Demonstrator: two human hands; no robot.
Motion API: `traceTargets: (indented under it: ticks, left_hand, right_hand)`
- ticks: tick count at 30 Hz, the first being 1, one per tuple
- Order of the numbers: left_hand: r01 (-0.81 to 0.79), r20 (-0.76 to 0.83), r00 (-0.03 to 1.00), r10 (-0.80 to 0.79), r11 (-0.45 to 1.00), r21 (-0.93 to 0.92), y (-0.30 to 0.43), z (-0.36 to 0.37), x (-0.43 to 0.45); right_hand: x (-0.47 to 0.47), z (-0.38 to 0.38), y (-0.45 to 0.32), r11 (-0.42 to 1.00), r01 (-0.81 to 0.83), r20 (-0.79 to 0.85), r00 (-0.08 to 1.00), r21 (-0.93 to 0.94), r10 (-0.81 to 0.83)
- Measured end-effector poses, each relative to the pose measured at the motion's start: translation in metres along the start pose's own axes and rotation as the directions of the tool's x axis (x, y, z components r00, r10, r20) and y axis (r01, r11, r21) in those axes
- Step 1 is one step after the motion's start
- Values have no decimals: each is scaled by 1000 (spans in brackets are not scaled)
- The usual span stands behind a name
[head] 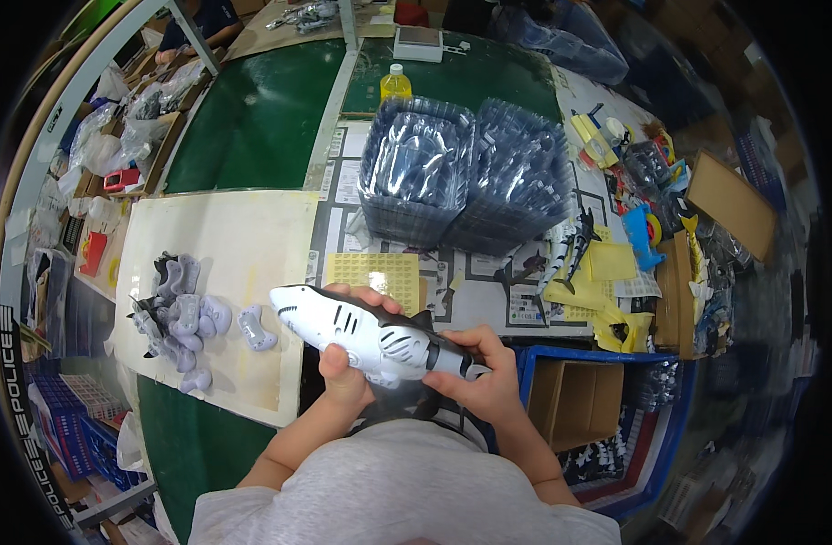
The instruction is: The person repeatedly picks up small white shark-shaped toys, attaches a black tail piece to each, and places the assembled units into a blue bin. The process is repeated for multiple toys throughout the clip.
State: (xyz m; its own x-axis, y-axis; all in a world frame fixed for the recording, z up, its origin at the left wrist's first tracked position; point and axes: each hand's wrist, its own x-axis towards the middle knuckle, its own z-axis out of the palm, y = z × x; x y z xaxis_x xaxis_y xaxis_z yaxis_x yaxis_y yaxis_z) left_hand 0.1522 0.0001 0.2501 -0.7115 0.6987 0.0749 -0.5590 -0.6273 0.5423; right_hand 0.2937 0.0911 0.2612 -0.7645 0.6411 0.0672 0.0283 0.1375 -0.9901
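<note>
A black-and-white plastic toy shark (375, 334) is held in front of my body, its head pointing left and its white side facing up. My left hand (347, 368) grips it near the front, thumb on the white side and fingers over the dark back. My right hand (484, 371) holds the tail end between thumb and fingers. Left of the shark, a pale grey game-style controller (257, 329) lies alone on a cream board (218, 218). Beyond it is a pile of similar controllers (187, 317) with dark parts among them.
Two tall stacks of clear plastic trays (416, 170), (514, 174) stand ahead, before a yellow-liquid bottle (396, 83). Yellow sticker sheets (388, 272) lie nearby. More toy sharks (559, 252) lie right. A blue crate (525, 361) holds an open cardboard box (572, 402). Someone's arm (167, 54) shows upper left.
</note>
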Motion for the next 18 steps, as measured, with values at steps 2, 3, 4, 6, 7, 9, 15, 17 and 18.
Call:
traceTargets:
  ticks: [2, 3, 4, 6, 7, 9, 15, 17, 18]
  left_hand:
    - [-6, -20, 1000, 6, 1000, 4, -7, 3, 1]
    - [-1, -16, 1000, 1, 1000, 3, -11, 5, 1]
    - [4, -12, 1000, -4, 1000, 1, -14, 7, 1]
    - [22, 28, 999, -21, 1000, -9, -20, 9, 2]
    - [43, 61, 997, -43, 999, -2, -24, 7, 3]
    - [90, 132, 987, -90, 996, 10, -32, 3, 6]
    - [361, 21, 917, -399, 848, 389, -47, -34, 20]
    - [495, -256, 869, -424, 739, 457, -41, -58, 17]
    - [544, -328, 836, -440, 743, 389, -37, -71, 14]
  right_hand:
    - [-4, -2, 1, 998, 10, -33, 999, -58, -12]
    - [-7, -2, 0, 999, 5, -68, 998, -39, -8]
    - [-10, -2, -1, 1000, 1, -103, 995, -21, -3]
    - [-20, -2, 0, 1000, -5, -166, 986, -3, 5]
    - [-24, -2, 2, 998, -13, -193, 981, 53, 23]
    - [-30, -3, 10, 987, -20, -252, 966, 161, 61]
    - [-26, -64, 59, 732, -75, -466, 727, 677, 505]
    - [-17, -116, 74, 720, 83, -601, 622, 688, 502]
    - [-18, -156, 90, 725, 80, -623, 581, 684, 523]
